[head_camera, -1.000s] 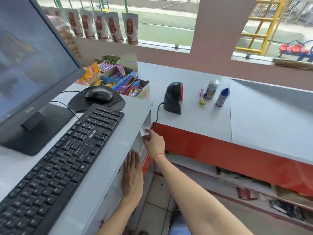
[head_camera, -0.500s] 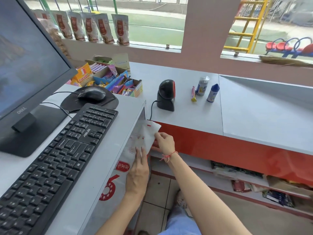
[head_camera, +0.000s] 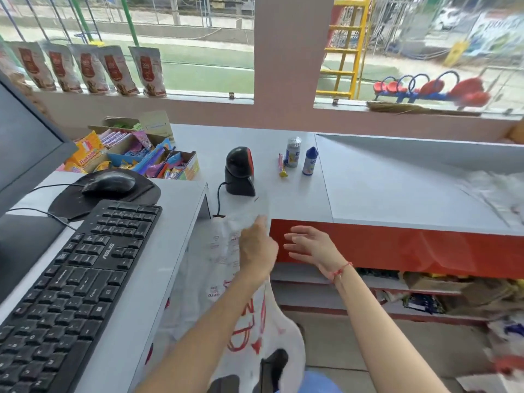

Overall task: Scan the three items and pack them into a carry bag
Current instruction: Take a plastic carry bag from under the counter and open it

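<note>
Three items stand on the grey counter (head_camera: 397, 194): a thin pink and yellow stick (head_camera: 281, 165), a small silver-capped bottle (head_camera: 292, 152) and a blue-capped bottle (head_camera: 309, 161). Left of them sits the black barcode scanner (head_camera: 239, 171). My left hand (head_camera: 257, 248) grips a white plastic carry bag (head_camera: 226, 302) with red print. The bag hangs below the counter edge, beside the keyboard desk. My right hand (head_camera: 312, 245) is open just right of the bag, fingers spread and not touching it.
A black keyboard (head_camera: 71, 279), mouse (head_camera: 109, 182) and monitor (head_camera: 25, 154) fill the raised desk at left. Boxes of sweets (head_camera: 133, 157) stand behind the mouse. Snack pouches (head_camera: 85, 69) hang at the window. Shelves with goods (head_camera: 425, 296) lie under the red counter front.
The carry bag has come out from the slot beside the desk and now hangs down. My right hand has let go of it and opened; my left hand now holds it higher.
</note>
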### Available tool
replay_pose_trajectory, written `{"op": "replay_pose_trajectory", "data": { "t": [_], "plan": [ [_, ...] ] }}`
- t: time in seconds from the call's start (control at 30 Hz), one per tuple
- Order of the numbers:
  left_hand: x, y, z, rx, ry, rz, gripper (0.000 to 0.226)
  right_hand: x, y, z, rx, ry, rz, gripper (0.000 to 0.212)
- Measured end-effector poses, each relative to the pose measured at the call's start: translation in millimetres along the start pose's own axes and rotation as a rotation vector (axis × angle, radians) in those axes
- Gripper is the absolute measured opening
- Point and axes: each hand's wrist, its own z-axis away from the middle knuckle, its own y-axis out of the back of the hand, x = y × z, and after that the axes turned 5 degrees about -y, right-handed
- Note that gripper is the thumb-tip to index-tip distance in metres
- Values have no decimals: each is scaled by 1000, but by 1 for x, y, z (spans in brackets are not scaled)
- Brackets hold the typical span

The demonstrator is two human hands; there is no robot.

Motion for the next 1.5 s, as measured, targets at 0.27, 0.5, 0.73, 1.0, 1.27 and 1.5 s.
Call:
{"op": "replay_pose_trajectory", "data": {
  "t": [0.27,0.5,0.73,1.0,1.27,1.5],
  "plan": [
    [66,31,-111,0,-80,67,12,-52,23,38,-383,118,709,127],
    [104,21,-157,8,-44,56,25,-36,-11,30,203,435,857,142],
    [142,27,-194,-137,-34,242,26,-75,5,-3,658,690,627,32],
    [79,62,-197,-819,-68,451,33,-123,68,5,573,551,-106,34],
    [77,23,-139,-964,-214,934,53,-126,66,-1,487,360,-168,34],
    [80,19,-139,-641,-90,919,52,-116,75,7,637,419,-28,24]
  ]
}}
